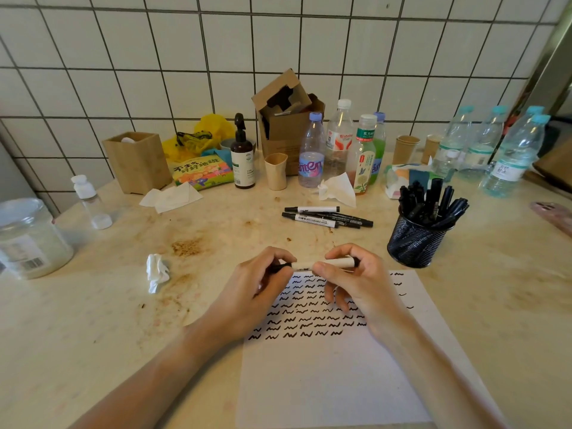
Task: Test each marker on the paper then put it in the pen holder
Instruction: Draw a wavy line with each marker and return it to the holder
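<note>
Both hands hold one white whiteboard marker (305,265) level above the top of the paper (334,376). My left hand (263,283) grips its black cap end. My right hand (353,280) grips the white barrel. The sheet carries several rows of black squiggles. Several more markers (325,216) lie in a loose pile on the counter beyond my hands. A black mesh pen holder (414,243), to the right of my hands, stands full of black markers.
A crumpled tissue (157,272) lies left of my hands. A glass jar (29,239) and small bottle (91,201) stand far left. Plastic bottles (340,147), a cardboard box (288,119), paper cups, a wooden box (136,161) and tissues line the tiled wall.
</note>
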